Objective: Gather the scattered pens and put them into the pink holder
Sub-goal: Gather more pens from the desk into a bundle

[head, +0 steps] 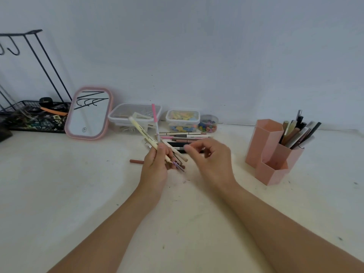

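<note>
Left hand (155, 164) is closed around a bunch of pens (157, 142), among them one cream and one pink. Right hand (208, 156), loosely curled and empty, hovers over a scattered pile of pens (185, 137). One pink holder (271, 152), three compartments, stands well right.

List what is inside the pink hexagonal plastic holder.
Pink hexagonal plastic holder: its right rear compartment holds upright pens. The low front compartment looks empty; the tall left one's inside is hidden.

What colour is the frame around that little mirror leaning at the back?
Pink. The mirror has a pink rounded frame, seen clearly in the head view, left of the clear boxes.
</note>
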Tool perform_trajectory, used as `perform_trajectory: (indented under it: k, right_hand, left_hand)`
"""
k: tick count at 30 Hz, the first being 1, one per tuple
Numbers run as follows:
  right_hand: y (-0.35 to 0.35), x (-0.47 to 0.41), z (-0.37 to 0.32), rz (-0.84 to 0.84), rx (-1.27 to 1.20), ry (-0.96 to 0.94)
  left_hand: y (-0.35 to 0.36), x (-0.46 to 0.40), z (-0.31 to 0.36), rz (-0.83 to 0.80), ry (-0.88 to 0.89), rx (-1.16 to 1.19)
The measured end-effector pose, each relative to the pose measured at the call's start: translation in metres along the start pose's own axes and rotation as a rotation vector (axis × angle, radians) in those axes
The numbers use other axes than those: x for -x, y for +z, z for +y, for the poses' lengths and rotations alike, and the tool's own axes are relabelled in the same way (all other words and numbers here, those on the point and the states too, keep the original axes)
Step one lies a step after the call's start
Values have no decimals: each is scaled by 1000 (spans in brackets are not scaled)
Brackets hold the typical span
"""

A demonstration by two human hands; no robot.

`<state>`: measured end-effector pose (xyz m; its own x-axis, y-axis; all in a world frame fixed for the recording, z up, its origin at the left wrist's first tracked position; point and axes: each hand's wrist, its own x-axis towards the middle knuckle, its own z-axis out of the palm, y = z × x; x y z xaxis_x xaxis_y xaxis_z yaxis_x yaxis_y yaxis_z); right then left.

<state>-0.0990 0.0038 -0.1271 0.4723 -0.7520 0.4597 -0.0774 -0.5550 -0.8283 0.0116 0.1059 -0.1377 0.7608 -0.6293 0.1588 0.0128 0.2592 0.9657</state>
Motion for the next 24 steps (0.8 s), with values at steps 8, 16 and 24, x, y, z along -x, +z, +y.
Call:
perform_trajectory:
  k: [8,16,24]
  right_hand:
    - [-35,-34,43,-310,570,2]
    - [-53,-45,18,-448,662,66]
    - [-78,-56,-20,-720,690,89]
  left_hand:
    - [-10,-4,-1,11,-51,-23]
    - [-10,-7,0,70,-111,-2]
    - [-11,-8,0,56,-134,42]
